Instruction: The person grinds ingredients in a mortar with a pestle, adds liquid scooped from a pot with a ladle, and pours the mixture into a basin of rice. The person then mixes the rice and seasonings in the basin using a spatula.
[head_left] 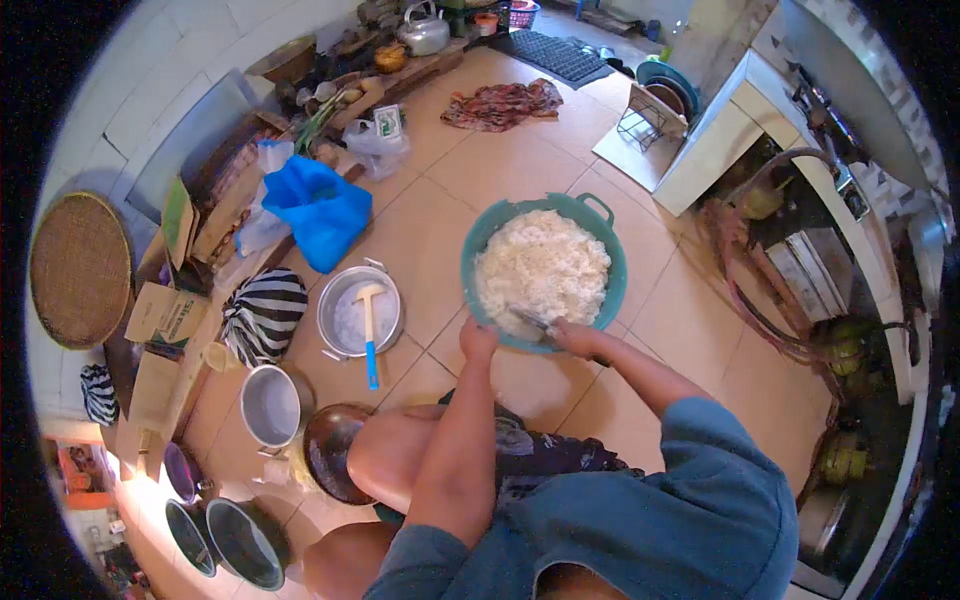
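A green plastic basin [617, 262] with a loop handle stands on the tiled floor, heaped with white rice [545, 262]. My right hand [575, 338] is closed round the handle of a metal utensil [528, 318], whose far end dips into the near side of the rice. At the basin's near left rim is my left hand [479, 338], its fingers closed against the rim. To the left, a metal pot [326, 318] holds some white stuff, and a spatula with a blue handle [371, 362] lies across it.
A second metal pot [270, 405] and a brown round vessel [335, 450] stand by my left knee. A blue bag [318, 212] and a striped bundle [265, 315] lie left. A crumpled cloth [502, 105] lies beyond the basin, a white-framed counter [740, 115] at the right.
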